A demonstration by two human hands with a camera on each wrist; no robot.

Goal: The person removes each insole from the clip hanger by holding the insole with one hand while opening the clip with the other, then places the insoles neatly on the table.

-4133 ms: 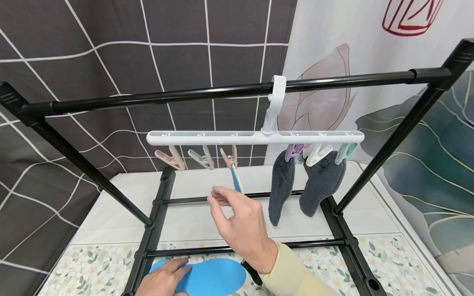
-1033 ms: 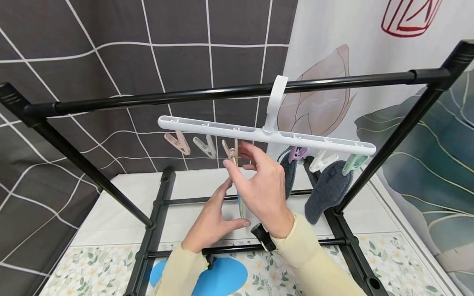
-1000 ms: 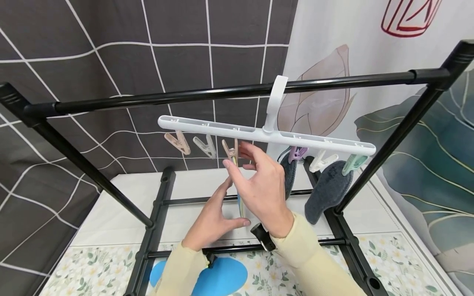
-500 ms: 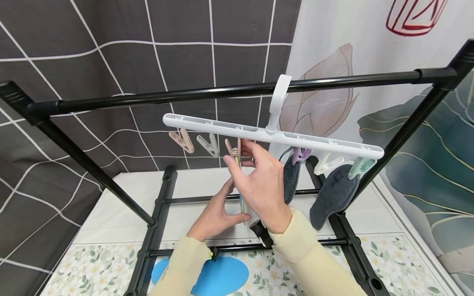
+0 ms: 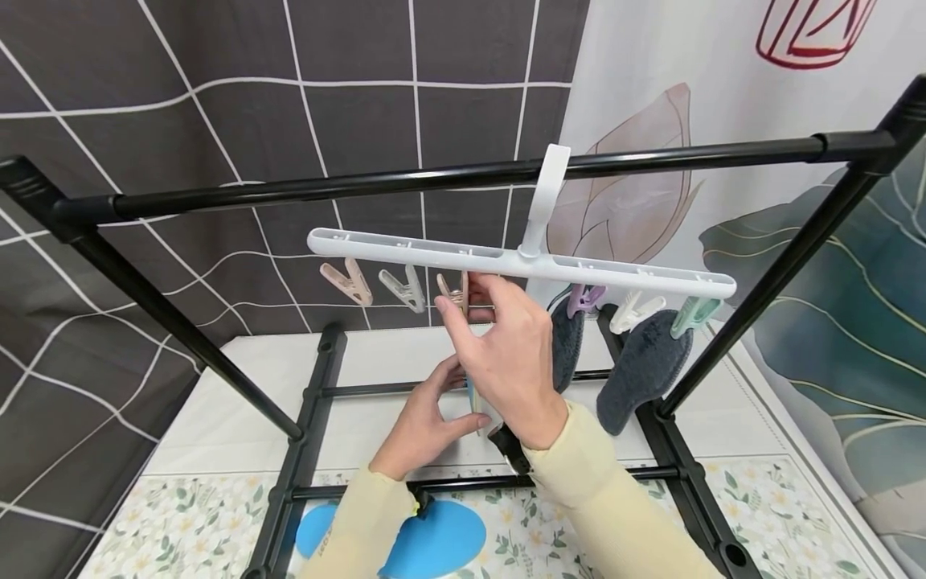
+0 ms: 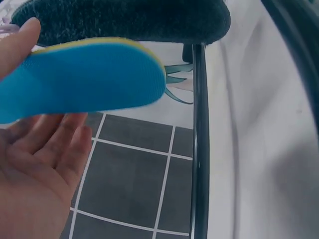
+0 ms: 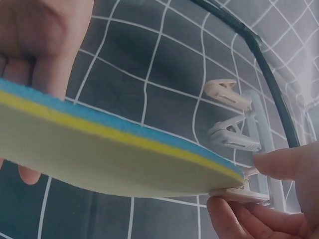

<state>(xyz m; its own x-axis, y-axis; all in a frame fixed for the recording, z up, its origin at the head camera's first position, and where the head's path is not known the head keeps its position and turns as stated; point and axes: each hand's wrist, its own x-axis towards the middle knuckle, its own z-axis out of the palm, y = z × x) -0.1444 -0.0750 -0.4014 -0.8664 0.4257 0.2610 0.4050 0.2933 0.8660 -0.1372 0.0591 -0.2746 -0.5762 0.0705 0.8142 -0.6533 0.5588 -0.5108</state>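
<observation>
My right hand (image 5: 510,366) pinches a beige clothespin (image 7: 241,195), with thumb and fingers on its two sides. The clothespin is under the white clip hanger (image 5: 434,252), which tilts down to the right. The end of a blue insole (image 6: 89,74) with a yellow layer and pale underside is at the clothespin's jaws. My left hand (image 5: 427,422) holds this insole lower down, thumb on one side and fingers on the other. In the head view, my hands mostly hide the insole. Beside them, a pink clothespin (image 5: 347,281) and a grey-white clothespin (image 5: 403,288) hang without load.
The hanger hooks over the black rack's top rail (image 5: 325,189). Two dark grey insoles hang at right, one nearer (image 5: 645,374) and one partly hidden (image 5: 567,342), from purple, white and green clothespins. Another blue insole (image 5: 444,537) lies on the flowered tabletop (image 5: 188,515).
My left hand has risen from the insole on the table to the hanging one. My right hand has moved up to the beige clothespin. The hanger, level at first, now tilts.
</observation>
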